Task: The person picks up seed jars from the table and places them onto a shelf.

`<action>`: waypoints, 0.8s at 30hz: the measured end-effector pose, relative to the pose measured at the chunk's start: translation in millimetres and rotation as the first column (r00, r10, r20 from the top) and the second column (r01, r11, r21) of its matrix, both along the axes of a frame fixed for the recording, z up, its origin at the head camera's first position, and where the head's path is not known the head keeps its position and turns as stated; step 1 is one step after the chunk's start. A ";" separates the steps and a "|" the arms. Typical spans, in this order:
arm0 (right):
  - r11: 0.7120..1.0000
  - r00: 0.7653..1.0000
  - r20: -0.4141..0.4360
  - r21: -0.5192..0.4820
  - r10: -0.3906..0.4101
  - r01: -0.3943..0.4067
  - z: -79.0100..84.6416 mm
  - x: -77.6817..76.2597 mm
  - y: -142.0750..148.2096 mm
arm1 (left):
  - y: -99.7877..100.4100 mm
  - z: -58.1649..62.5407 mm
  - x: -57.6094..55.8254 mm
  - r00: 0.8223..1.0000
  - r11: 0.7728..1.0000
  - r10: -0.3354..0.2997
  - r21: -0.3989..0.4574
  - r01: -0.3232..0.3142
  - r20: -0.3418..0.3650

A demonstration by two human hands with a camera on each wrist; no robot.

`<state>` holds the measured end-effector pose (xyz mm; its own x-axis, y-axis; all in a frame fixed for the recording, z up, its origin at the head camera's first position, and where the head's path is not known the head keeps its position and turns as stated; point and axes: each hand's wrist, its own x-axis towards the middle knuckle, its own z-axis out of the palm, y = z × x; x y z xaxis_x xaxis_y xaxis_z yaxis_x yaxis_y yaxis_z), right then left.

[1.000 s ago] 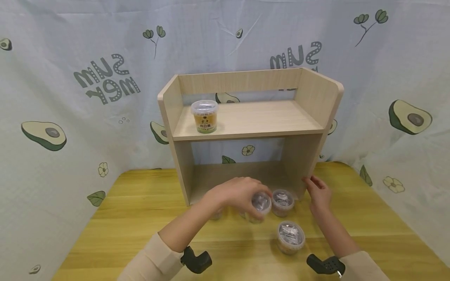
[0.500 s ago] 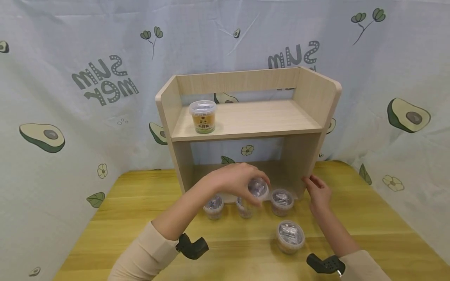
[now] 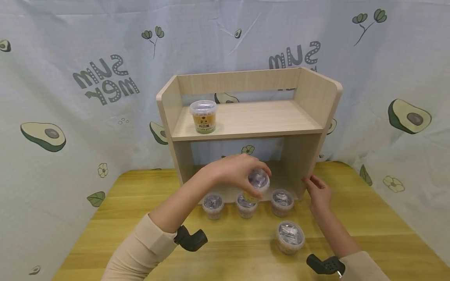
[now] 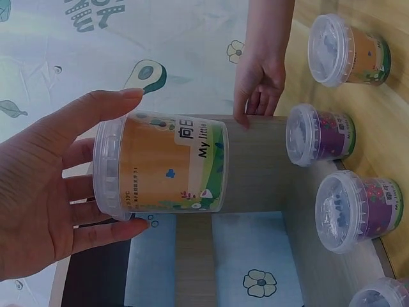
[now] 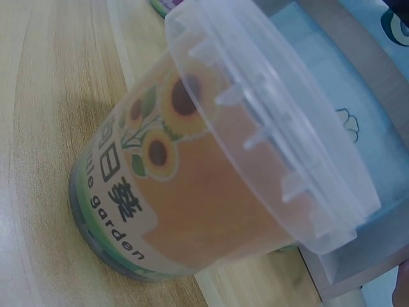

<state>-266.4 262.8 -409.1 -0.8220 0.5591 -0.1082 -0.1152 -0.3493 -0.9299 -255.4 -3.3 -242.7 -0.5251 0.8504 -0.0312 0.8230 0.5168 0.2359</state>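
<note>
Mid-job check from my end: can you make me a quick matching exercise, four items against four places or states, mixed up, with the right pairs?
Column one
1. left hand
2. right hand
3. shelf unit
4. front tub

Column two
A. bears a single tub on its upper board
B. stands on the table, apart from the row of three tubs
C. is at the side panel
D. holds an orange-labelled tub

Pairs: 1-D, 2-C, 3-A, 4-B

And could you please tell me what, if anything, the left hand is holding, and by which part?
The left hand holds an orange-labelled tub by its lid, thumb on one side, fingers on the other.
</note>
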 end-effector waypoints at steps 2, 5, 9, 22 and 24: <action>1.000 1.000 0.000 -0.001 0.001 -0.001 0.1 0.3 0.1 | -0.2 0.4 -0.8 1.000 1.000 0.000 0.002 0.000 0.004; 1.000 1.000 0.004 0.001 0.012 -0.012 0.2 0.6 0.8 | -0.6 0.9 -2.4 1.000 1.000 0.000 0.002 0.000 0.008; 1.000 0.999 0.029 0.015 0.026 -0.026 0.4 0.4 2.1 | -1.3 6.0 -3.1 1.000 1.000 -0.012 0.012 0.012 0.012; 1.000 1.000 -0.016 0.018 0.003 -0.002 -2.1 -1.6 0.5 | -3.2 30.7 -5.8 0.999 0.999 -0.026 0.018 0.026 -0.023; 1.000 1.000 -0.018 0.025 -0.003 0.004 -2.7 -1.6 0.7 | -2.8 31.8 -5.3 0.999 0.999 -0.030 0.015 0.030 -0.025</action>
